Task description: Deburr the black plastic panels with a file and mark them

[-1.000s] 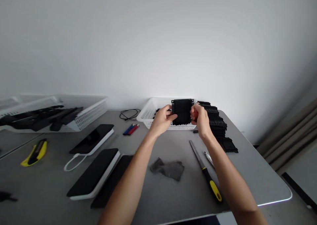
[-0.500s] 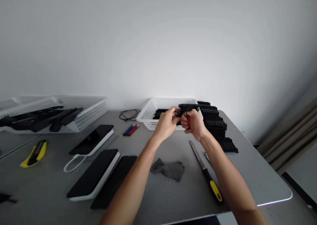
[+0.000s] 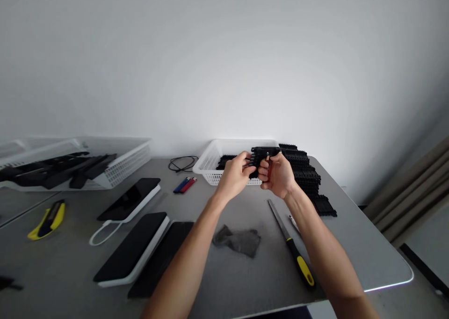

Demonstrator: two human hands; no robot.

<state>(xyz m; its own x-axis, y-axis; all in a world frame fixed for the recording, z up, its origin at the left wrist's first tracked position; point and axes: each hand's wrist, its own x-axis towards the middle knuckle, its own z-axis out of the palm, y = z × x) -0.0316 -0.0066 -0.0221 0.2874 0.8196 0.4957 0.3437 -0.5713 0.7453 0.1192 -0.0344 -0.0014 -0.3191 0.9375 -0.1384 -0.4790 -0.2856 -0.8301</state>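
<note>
A knife (image 3: 49,220) lies at lower left, a cable (image 3: 179,170) above two lighters (image 3: 188,184) left of centre, a curtain (image 3: 410,192) at right.

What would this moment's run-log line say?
left hand: holds black part; right hand: grips red item; nearby: white basket

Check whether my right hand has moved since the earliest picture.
Yes: judged against the white basket, your right hand has shifted slightly left and lower in the view, its fingers nearer your left hand.

Matt black plastic part (image 3: 261,151), smooth white plastic basket (image 3: 210,176), file blade (image 3: 278,219) of metal (dull-looking).
</note>
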